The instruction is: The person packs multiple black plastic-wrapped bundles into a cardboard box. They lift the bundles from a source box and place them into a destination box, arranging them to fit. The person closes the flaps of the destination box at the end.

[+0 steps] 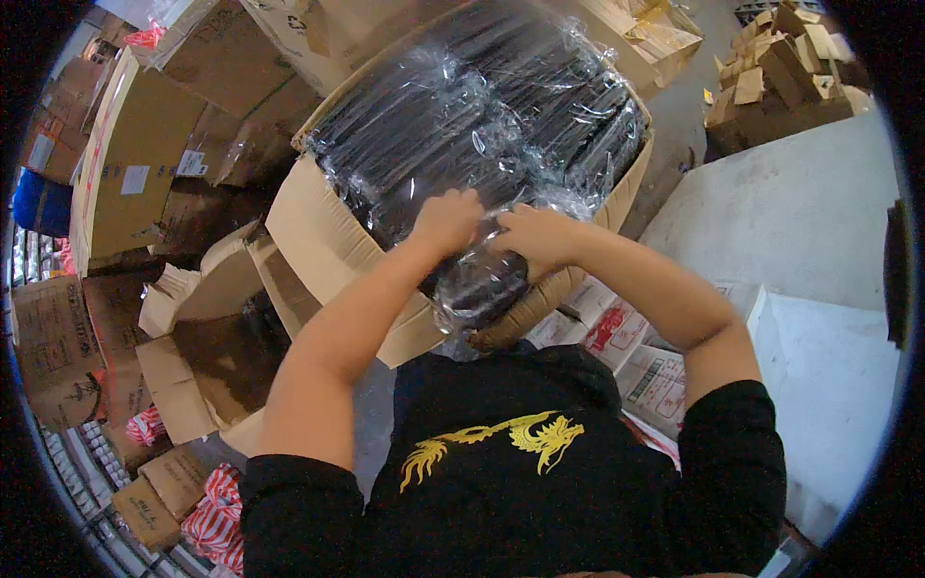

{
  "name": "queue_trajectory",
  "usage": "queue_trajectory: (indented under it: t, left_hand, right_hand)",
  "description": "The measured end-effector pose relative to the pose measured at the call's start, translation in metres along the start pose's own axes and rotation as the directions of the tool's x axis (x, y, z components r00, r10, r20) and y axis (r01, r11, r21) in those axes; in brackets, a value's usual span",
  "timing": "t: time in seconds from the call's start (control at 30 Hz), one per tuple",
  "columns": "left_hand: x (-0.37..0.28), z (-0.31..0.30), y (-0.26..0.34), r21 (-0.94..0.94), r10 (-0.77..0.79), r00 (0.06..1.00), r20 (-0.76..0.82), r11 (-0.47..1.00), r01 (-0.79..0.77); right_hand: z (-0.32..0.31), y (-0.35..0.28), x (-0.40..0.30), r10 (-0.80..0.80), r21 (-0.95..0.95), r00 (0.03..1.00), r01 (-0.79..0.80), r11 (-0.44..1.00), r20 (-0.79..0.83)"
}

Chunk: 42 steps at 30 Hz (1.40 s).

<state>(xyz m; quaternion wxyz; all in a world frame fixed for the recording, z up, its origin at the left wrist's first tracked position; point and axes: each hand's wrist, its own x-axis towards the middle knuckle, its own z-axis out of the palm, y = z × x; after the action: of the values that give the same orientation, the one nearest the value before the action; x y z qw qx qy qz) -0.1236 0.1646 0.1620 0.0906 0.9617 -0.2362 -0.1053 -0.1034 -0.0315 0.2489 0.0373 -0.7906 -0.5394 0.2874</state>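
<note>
A large open cardboard box (325, 238) stands before me, filled with rows of black items in clear plastic wrap (405, 123). At its near side, one wrapped bundle (488, 278) lies with its crinkled end over the box's edge. My left hand (452, 220) is at the top left of this bundle, its fingers curled against the plastic and slightly blurred. On the bundle's right side, my right hand (535, 235) has its fingers bent on the clear film. Whether either hand pinches the film cannot be made out.
An open, smaller carton (231, 354) sits at the lower left, with stacked cartons (144, 152) behind it. Red-and-white striped bags (217, 516) lie at the bottom left. Printed white boxes (650, 383) and a pale panel (780, 195) are at the right. Flattened cardboard (788, 65) is piled beyond.
</note>
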Motion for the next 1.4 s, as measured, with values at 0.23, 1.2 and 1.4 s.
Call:
queue_trajectory:
  t: [0.23, 1.2, 1.4]
  left_hand:
    - [-0.014, -0.026, -0.017, -0.321, -0.120, 0.992, -0.048, 0.942, 0.099]
    - [-0.050, -0.098, 0.029, -0.675, -0.272, 0.793, -0.546, 0.703, -0.224]
    - [-0.215, -0.234, 0.110, -0.420, -0.397, 0.308, -0.864, 0.232, -0.877]
  right_hand:
    - [0.033, -0.011, 0.007, 0.007, -0.113, 0.999, -0.011, 0.993, -0.033]
    - [0.035, -0.033, -0.056, 0.289, 0.176, 0.743, -0.230, 0.957, -0.603]
    - [0.073, -0.044, -0.103, 0.575, 0.527, 0.472, -0.244, 0.814, -0.669]
